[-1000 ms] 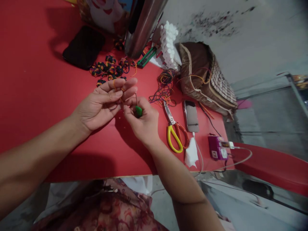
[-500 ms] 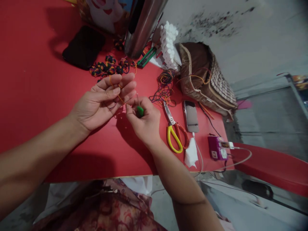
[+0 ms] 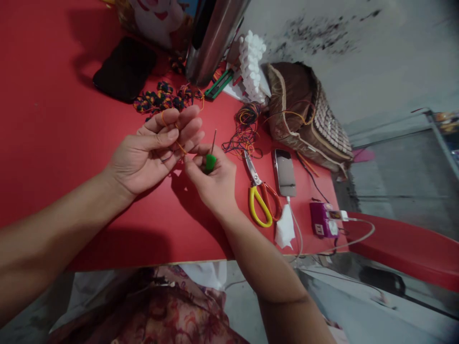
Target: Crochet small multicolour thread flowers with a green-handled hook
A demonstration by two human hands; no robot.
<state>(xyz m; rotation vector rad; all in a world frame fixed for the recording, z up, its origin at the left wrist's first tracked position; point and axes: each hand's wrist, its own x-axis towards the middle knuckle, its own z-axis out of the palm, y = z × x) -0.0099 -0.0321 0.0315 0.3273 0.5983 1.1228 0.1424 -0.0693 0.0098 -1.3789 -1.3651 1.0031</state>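
Observation:
Orange thread (image 3: pixel 181 147) loops around the index finger of my left hand (image 3: pixel 143 153), palm up, with the thumb pressing it against the fingers. The other left fingers stretch out. My right hand (image 3: pixel 215 179) is closed on a crochet hook (image 3: pixel 211 162) with a green handle, its thin metal shaft pointing up and away. The right fingertips also meet the thread close to the left fingers, though their exact grip on it is hidden. Just beyond the left hand lie several small knotted multicoloured balls (image 3: pixel 158 99). A tangle of coloured thread (image 3: pixel 245 124) is beyond the right hand.
On the red table (image 3: pixel 64 143) are scissors (image 3: pixel 260 191), a phone (image 3: pixel 285 172), crumpled white paper (image 3: pixel 285 227) and a purple box (image 3: pixel 323 220). A green cutter (image 3: pixel 218 86), metal flask (image 3: pixel 211 43), black pouch (image 3: pixel 125 69) and brown bag (image 3: pixel 294 95) stand farther back.
My right hand has shifted slightly left and turned, so the hook's shaft now points up, away from the left fingers. My left hand has hardly moved and keeps the thread.

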